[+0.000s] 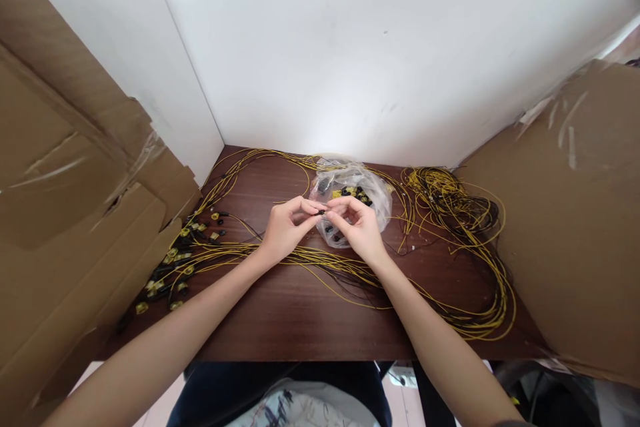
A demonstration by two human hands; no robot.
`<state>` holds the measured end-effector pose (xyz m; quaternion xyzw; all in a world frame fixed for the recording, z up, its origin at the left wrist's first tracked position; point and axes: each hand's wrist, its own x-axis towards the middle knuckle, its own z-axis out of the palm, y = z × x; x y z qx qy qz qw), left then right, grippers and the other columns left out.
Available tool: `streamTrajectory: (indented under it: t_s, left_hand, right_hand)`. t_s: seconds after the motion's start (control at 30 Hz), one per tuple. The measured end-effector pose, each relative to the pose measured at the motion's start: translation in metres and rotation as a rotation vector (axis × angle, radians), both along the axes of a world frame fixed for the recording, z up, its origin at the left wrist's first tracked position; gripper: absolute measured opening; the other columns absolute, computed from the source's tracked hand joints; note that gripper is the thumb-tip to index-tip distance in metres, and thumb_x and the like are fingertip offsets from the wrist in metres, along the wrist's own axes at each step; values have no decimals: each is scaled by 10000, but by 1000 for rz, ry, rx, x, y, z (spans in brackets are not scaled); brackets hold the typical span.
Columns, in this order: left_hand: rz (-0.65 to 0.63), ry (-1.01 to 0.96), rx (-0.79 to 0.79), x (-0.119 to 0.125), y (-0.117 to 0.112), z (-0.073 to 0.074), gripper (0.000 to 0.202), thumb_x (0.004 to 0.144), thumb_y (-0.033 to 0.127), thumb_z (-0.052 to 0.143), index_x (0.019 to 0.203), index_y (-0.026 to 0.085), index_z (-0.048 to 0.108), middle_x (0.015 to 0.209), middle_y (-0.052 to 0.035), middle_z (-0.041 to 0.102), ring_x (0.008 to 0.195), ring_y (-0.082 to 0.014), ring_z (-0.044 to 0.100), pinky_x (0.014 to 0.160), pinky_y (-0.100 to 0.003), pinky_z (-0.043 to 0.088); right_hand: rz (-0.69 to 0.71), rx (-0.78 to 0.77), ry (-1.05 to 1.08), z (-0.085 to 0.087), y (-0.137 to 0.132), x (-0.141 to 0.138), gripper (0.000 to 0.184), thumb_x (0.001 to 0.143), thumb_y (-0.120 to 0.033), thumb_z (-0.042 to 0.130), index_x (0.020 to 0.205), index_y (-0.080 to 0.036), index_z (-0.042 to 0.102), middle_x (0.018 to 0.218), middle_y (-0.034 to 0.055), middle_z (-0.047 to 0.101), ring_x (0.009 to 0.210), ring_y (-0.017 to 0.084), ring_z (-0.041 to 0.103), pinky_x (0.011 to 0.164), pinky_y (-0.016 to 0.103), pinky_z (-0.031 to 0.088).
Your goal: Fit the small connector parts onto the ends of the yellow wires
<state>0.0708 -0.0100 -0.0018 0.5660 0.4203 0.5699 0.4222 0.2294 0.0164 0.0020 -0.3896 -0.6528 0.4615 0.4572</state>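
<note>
My left hand (287,227) and my right hand (357,227) meet above the middle of a dark wooden table (300,327). Both pinch a small black part (321,212) between fingertips, with the fingers curled. Right behind the hands lies a clear plastic bag (373,190) with small black and yellow connectors inside. Thin yellow and black wires (325,263) run across the table under my wrists.
A tangled heap of yellow wires (453,203) lies at the back right, trailing toward the front edge. Wire ends with yellow and black connectors (177,260) are spread at the left. Cardboard sheets stand on the left (75,213) and right (575,227). A white wall rises behind.
</note>
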Motion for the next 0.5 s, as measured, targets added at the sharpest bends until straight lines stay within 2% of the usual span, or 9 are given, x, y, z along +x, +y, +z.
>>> streamTrajectory:
  t_s: [0.2,0.5]
  left_hand:
    - [-13,-3,-19,0,-1,0,144,712,236,686,717,135,584,935,-113,705,913,-207,666,850,-386,538]
    - [-5,-1,-41,1,-1,0,145,703,225,697,757,125,607,912,-105,713,872,-205,677,819,-349,543]
  right_hand:
    - [17,-54,81,0,0,-2,208,706,-293,678,860,-193,580,715,-4,600,658,127,551,660,271,455]
    - [24,-43,83,-4,1,-3,193,714,-250,672,858,-183,563,711,-9,588,658,117,545,652,254,440]
